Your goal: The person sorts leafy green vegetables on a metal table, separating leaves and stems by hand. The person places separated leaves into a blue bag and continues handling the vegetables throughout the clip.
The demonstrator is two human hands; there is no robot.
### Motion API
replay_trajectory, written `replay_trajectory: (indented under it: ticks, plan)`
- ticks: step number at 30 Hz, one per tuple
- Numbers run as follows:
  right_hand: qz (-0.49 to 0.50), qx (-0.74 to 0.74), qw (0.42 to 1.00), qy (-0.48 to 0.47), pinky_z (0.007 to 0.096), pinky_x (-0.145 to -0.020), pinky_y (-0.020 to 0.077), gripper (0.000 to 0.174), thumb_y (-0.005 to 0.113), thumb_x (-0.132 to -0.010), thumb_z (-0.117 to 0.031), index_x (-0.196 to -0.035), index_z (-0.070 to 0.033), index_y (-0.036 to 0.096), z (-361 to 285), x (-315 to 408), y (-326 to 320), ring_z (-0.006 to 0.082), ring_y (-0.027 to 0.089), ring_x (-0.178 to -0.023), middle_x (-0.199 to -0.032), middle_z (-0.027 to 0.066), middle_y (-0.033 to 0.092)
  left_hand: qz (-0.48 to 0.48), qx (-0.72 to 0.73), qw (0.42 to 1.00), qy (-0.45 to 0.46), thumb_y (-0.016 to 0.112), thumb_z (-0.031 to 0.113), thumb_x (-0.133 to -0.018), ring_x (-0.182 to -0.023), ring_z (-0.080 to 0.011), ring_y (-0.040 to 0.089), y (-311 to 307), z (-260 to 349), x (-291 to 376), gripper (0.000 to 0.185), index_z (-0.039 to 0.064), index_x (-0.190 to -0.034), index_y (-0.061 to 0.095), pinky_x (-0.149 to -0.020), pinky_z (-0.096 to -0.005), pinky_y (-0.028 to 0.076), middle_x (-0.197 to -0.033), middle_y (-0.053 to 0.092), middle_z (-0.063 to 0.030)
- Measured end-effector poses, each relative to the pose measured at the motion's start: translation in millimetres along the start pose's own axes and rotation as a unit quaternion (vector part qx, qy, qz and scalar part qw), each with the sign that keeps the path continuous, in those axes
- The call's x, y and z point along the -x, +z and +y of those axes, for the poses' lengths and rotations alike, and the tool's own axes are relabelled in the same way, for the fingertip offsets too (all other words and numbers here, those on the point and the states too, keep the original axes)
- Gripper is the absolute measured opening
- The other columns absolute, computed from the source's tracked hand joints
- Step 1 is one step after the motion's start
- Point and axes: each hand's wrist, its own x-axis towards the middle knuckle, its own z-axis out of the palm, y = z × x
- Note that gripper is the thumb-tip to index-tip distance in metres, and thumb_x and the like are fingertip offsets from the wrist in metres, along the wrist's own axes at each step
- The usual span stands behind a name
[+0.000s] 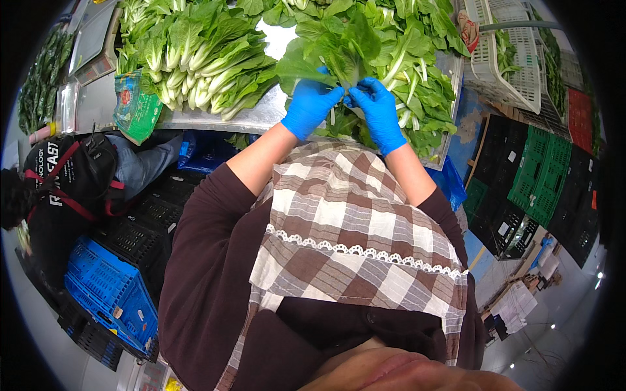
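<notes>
My left hand [309, 108] and my right hand [379, 115], both in blue gloves, meet over the metal table's near side. Between them they pinch the stem end of a leafy green [349, 54], its broad leaves pointing away from me. A leaf beside my left hand is blurred. To the left lies a stacked pile of pale-stemmed greens [205, 73], stem ends towards me. Loose greens [420, 93] with some cut-looking stalks spread to the right of my right hand. More leaves lie under my hands, partly hidden by them.
A green printed bag [139, 110] hangs over the table's front edge. White crates [508, 63] stand at right, near stacked black and green crates [543, 168]. At left, a person [73, 181] in black bends near a blue crate [110, 288]. A scale-like device [95, 36] sits far left.
</notes>
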Motion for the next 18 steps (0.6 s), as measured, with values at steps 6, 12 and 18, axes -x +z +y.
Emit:
replay_trajectory:
  ticks: [6,12,18]
  plan:
    - [0.017,-0.011,1.000,-0.007,0.0274,-0.074,0.0530,0.046,0.072,-0.085,-0.011,-0.123,0.007,0.052,2,2,0,0.0167,0.067,-0.080,-0.093,0.0134,0.069,0.035,0.068,0.992,0.103,0.065,0.006,-0.086,-0.089,-0.0137,0.062,7,-5,5,0.037,-0.002,-0.121,0.057,-0.078,-0.0296,0.052,-0.103,0.067,-0.0098]
    - [0.016,0.042,0.999,-0.028,0.0264,-0.071,0.0523,0.037,0.077,-0.081,-0.014,-0.110,0.003,0.060,6,2,0,0.0137,0.064,-0.077,-0.087,0.0095,0.068,-0.042,0.067,0.997,-0.018,0.065,0.005,-0.084,-0.101,-0.0138,0.059,-3,-2,3,0.045,-0.001,-0.127,0.051,-0.084,-0.0297,0.050,-0.114,0.062,-0.0094]
    - [-0.001,0.094,0.995,-0.039,0.0273,-0.070,0.0522,0.035,0.082,-0.077,-0.018,-0.100,-0.001,0.063,9,1,-3,0.0129,0.063,-0.076,-0.086,0.0069,0.067,-0.066,0.245,0.967,-0.016,0.071,0.006,-0.082,-0.109,-0.0187,0.059,1,15,8,0.062,0.000,-0.137,0.043,-0.091,-0.0314,0.049,-0.124,0.059,-0.0119]
